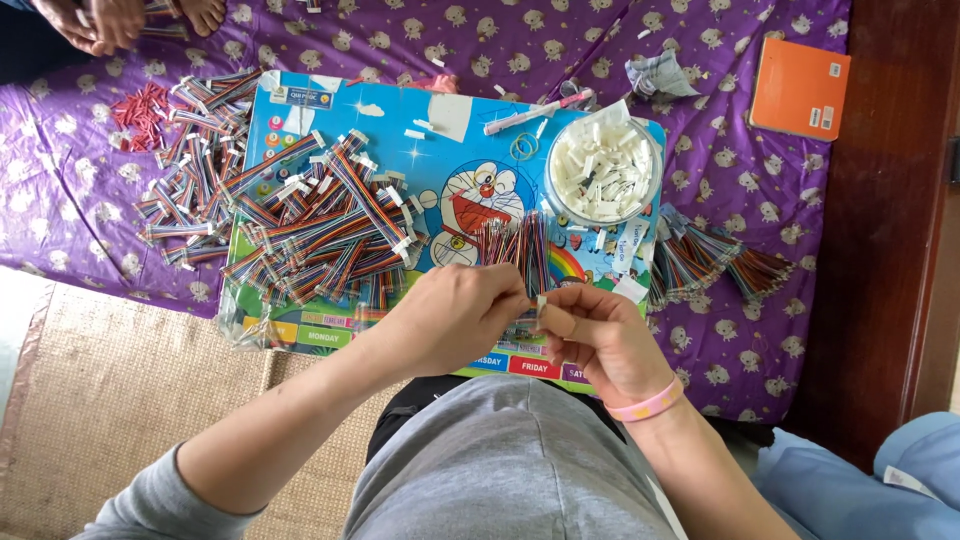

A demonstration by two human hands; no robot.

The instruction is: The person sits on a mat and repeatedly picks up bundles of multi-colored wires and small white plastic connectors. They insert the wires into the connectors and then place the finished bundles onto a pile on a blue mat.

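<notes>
My left hand (pixel 455 315) pinches the near end of a bundle of multicoloured ribbon wires (pixel 520 245) that fans out away from me over a blue cartoon board (pixel 440 170). My right hand (pixel 595 335), with a pink wristband, holds a small white plastic connector (pixel 541 301) at the wire ends, close against the left fingers. A round clear bowl (pixel 603 168) full of white connectors stands just beyond my right hand.
A big heap of finished rainbow cables (pixel 320 225) covers the board's left side and the purple cloth (pixel 60 200). More wire bundles (pixel 705 260) lie at the right. An orange notebook (pixel 800 88) sits at the far right. Another person's hands (pixel 110 20) show at the top left.
</notes>
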